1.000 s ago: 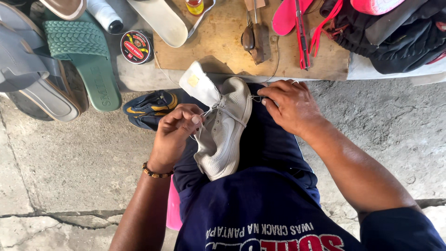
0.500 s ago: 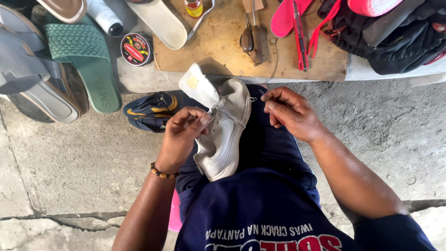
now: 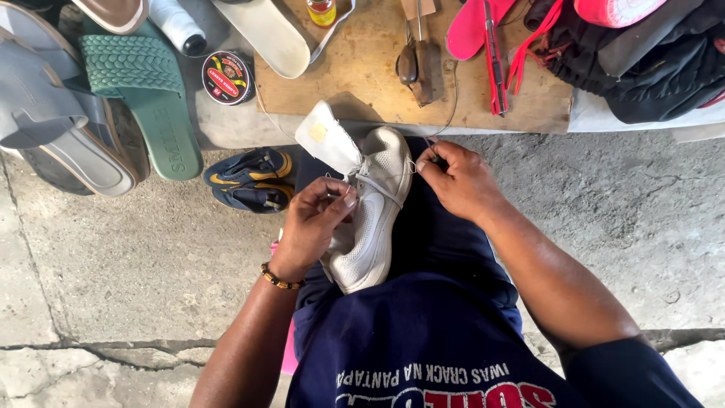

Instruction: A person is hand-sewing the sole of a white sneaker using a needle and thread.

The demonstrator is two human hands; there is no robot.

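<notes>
Head view shows a white leather sneaker (image 3: pixel 370 219) lying on the person's lap, just below the flat wooden board (image 3: pixel 362 75). Left hand (image 3: pixel 313 223) clasps the sneaker's side, fingers closed on it. Right hand (image 3: pixel 461 181), beside the toe, pinches a thin pale thread (image 3: pixel 414 168) leading to the sneaker.

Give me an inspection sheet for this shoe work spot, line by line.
Surface: cracked concrete floor; wooden board ahead.
Job's things: white sneaker on the lap, tongue raised; thin thread running from it to the right hand.
Clutter: green sandal, grey sandals, round tin, navy and yellow shoe, pink insole, dark bag.
Grips: left hand holds the sneaker's side; right hand pinches the thread.
Cables: nothing seen.
Surroundings: outdoor daylight; no other people seen.
</notes>
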